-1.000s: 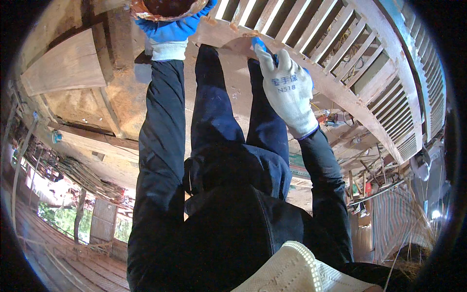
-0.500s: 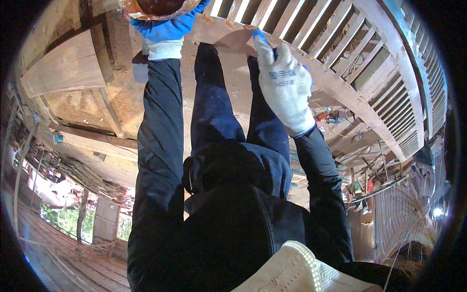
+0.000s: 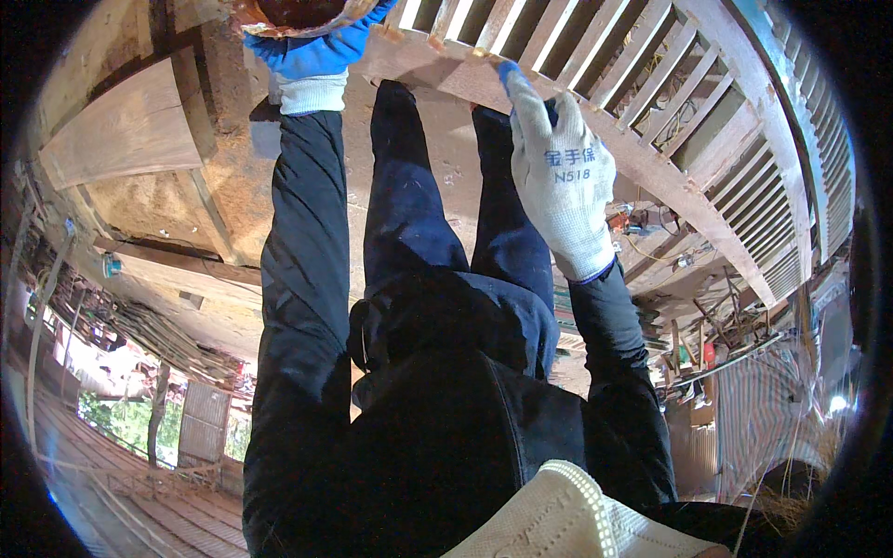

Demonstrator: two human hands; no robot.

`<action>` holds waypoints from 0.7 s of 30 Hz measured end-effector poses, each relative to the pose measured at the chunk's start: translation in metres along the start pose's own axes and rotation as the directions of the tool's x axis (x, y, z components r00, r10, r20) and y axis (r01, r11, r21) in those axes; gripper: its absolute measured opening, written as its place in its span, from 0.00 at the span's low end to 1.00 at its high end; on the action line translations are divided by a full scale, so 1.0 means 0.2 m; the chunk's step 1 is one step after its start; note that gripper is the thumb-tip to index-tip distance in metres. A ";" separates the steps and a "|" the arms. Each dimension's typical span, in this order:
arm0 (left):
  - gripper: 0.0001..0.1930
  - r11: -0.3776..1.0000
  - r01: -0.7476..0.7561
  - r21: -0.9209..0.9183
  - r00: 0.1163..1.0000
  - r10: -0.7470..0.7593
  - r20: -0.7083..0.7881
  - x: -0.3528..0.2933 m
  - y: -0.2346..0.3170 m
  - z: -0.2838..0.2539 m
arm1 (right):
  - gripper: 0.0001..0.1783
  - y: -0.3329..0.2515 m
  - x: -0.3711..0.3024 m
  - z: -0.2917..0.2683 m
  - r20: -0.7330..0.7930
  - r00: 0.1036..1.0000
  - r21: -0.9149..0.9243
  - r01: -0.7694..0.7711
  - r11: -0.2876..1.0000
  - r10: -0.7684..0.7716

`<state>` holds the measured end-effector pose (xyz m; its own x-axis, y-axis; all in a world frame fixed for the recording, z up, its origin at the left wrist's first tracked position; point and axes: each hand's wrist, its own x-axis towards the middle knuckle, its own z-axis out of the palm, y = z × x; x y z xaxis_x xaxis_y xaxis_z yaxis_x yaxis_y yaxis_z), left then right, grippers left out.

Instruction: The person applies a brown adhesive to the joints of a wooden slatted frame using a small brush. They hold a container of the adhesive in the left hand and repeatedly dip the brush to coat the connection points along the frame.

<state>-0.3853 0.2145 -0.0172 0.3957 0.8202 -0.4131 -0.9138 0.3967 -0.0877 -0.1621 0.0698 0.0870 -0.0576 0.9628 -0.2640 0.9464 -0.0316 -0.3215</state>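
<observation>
My left hand (image 3: 312, 70), in a white-cuffed glove with a blue coated palm, grips a round bowl (image 3: 247, 17) from beneath at the top edge. Its rim looks smeared, and a dark reddish-brown mass lies inside; the upper part is cut off. My right hand (image 3: 563, 177), in a white glove with blue fingertips, is at the near rail of a slatted wooden frame (image 3: 642, 153). The index finger stretches toward the rail, while the other fingers curl under and are partly hidden. I see nothing held there. Small brownish patches mark the rail by the slat ends.
A broad wooden board (image 3: 126, 126) lies at the left on a dusty surface. Beneath the frame at the right are cables and a red-orange object (image 3: 628, 221). Piled wood strips (image 3: 149, 339) and a striped sheet (image 3: 763, 418) show farther off. My legs stand below the frame.
My right hand has shifted slightly right and down, its index finger moving right along the rail. My left hand and the bowl have moved only a little.
</observation>
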 end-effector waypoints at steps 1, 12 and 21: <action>0.32 1.000 0.006 0.000 1.000 -0.006 -0.004 0.00 0.00 0.00 | 0.24 0.01 0.01 0.00 -0.044 0.999 -0.005 -0.012 1.000 0.012; 0.34 0.996 0.053 -0.075 0.998 -0.051 0.029 0.03 0.00 0.00 | 0.25 0.10 -0.09 -0.01 0.604 0.792 0.767 -0.546 -0.336 0.090; 0.35 0.937 0.302 -0.172 0.946 -0.273 0.175 -0.01 0.05 0.03 | 0.31 -0.04 -0.07 0.06 0.532 0.847 0.550 -0.346 -0.760 -0.001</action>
<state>-0.3942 0.2200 -0.0115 0.6397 0.7400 -0.2079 -0.7529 0.5487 -0.3634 -0.1734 0.0536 0.0831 -0.2184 0.6727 -0.7069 -0.8743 -0.4567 -0.1644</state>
